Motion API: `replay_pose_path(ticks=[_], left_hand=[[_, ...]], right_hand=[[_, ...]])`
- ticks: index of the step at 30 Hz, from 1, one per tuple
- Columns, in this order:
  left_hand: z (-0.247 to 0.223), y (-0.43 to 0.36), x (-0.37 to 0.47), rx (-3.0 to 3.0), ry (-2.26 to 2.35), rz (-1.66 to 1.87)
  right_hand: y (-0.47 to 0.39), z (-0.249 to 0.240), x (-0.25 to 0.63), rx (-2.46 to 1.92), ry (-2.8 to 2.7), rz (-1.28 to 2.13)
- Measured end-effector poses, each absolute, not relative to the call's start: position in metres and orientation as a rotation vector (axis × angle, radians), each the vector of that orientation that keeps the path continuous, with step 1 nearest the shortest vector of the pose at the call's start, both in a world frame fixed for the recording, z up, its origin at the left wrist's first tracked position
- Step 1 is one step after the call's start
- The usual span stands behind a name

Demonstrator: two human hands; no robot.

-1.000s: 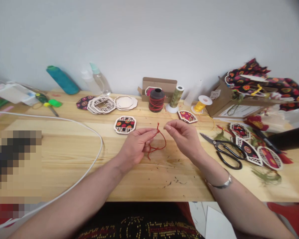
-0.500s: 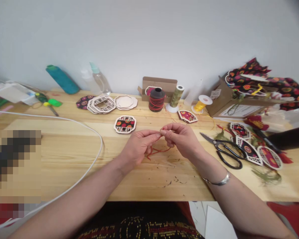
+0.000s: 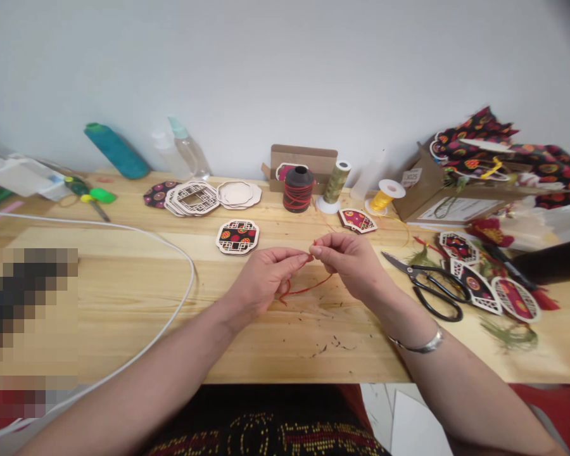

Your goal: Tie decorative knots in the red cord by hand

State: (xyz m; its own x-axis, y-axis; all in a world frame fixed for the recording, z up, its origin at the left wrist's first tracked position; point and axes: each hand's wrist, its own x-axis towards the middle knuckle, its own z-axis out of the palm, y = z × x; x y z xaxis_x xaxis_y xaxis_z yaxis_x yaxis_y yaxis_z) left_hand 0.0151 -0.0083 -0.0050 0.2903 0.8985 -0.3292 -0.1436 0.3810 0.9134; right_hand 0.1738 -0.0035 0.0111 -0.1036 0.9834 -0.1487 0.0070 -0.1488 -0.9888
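My left hand point(image 3: 270, 275) pinches a thin red cord point(image 3: 308, 290) between thumb and forefinger. Close beside it, my right hand point(image 3: 344, 256) pinches the same cord, with a small tip poking up above the fingers. A slack length of cord hangs in a loop under both hands, and its loose end dangles below my left fingers. Just beyond my left hand lies a patterned piece with a pale lattice frame point(image 3: 237, 237). Black-handled scissors point(image 3: 427, 285) rest to the right of my right hand.
Along the wall stand a spool of red cord point(image 3: 298, 190), a green thread spool point(image 3: 336, 187) and a yellow thread spool point(image 3: 382, 197). Stacked lattice frames point(image 3: 194, 199) lie at back left. A cardboard box point(image 3: 437, 190) holds patterned fabric. A white cable point(image 3: 192, 278) curves across the left side.
My hands have drawn slightly apart, my right hand shifting a little to the right. The cord loop beneath them has opened wider.
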Motion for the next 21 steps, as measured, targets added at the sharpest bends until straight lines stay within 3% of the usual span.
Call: replay_pose_path(ticks=[21], left_hand=[[-0.0024,-0.0117,0.0161,1.005,1.118,0.907]], right_hand=[[-0.0046,0.0127,0.1729,-1.283,-1.244,1.420]])
